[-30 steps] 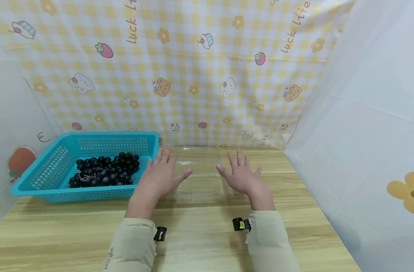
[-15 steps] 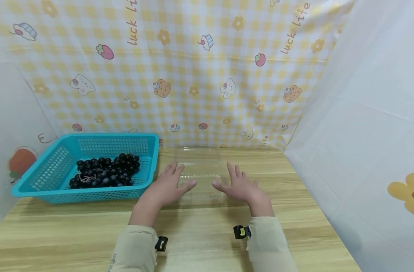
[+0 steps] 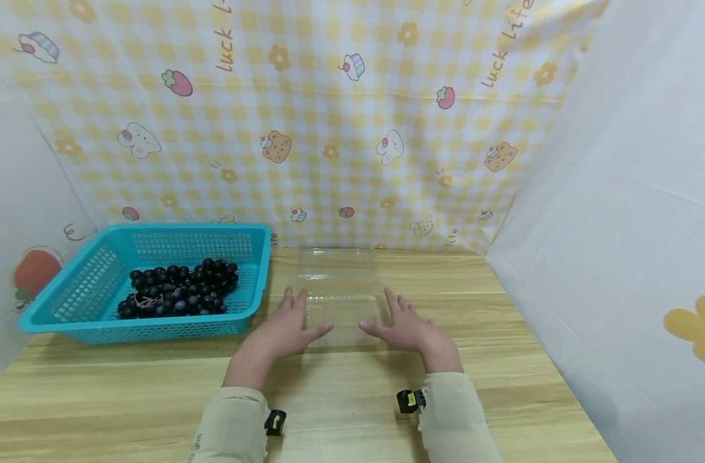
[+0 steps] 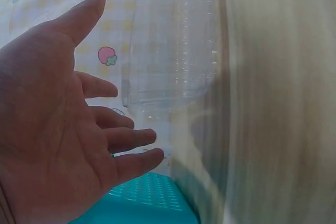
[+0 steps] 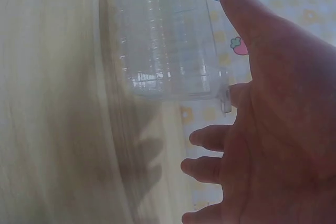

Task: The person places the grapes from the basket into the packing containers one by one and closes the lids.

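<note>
A clear plastic container stands on the table between the two hands, its hinged lid tipped back toward the cloth. My left hand is at the container's left side, fingers spread and thumb pointing inward over the near part. On the other side my right hand mirrors it. Both wrist views show bare palms holding nothing, with a gap between the fingers and the container wall. Whether any fingertip touches the plastic in the head view, I cannot tell.
A turquoise mesh basket with dark grapes stands left of my left hand. Behind the table hangs a yellow checked cloth. A white sheet borders the right side. The wooden table extends in front.
Both hands have moved back toward the person and slightly lower, from beside the lid's hinge area to beside the container's near half. The basket, grapes and container stay put.
</note>
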The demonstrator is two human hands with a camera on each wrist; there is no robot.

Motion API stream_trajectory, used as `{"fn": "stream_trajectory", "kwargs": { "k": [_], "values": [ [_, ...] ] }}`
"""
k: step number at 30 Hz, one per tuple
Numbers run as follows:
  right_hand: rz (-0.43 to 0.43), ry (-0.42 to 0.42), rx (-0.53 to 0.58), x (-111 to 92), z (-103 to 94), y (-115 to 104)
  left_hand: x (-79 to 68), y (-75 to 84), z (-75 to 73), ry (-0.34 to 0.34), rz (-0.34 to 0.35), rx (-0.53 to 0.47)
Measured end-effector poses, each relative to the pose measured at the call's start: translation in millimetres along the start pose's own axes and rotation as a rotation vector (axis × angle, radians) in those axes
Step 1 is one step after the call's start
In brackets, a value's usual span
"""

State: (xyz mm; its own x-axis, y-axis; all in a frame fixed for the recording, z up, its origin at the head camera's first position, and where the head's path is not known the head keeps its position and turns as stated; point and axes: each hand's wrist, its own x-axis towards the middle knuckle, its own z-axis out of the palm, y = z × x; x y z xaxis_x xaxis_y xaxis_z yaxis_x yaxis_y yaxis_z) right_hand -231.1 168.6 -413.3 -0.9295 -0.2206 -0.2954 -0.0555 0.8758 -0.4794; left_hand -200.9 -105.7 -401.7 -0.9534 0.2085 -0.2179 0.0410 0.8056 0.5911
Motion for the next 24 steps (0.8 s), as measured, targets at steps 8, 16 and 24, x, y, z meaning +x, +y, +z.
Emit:
{"fn": "stream_trajectory", "kwargs": {
  "k": [8,16,24],
  "values": [
    [-0.004,-0.022,0.087,-2.9,3.3,2.3,-0.1,-10.4,6.0,-0.040,-0.020,-0.054],
    [-0.019,-0.021,0.116,-1.8,9.5,6.0,-2.2,-15.0,7.8,-0.045,0.001,-0.109],
    [-0.011,0.010,0.059,1.8,17.4,7.5,-2.2,-22.1,6.8,-0.057,-0.006,-0.106]
  ]
}}
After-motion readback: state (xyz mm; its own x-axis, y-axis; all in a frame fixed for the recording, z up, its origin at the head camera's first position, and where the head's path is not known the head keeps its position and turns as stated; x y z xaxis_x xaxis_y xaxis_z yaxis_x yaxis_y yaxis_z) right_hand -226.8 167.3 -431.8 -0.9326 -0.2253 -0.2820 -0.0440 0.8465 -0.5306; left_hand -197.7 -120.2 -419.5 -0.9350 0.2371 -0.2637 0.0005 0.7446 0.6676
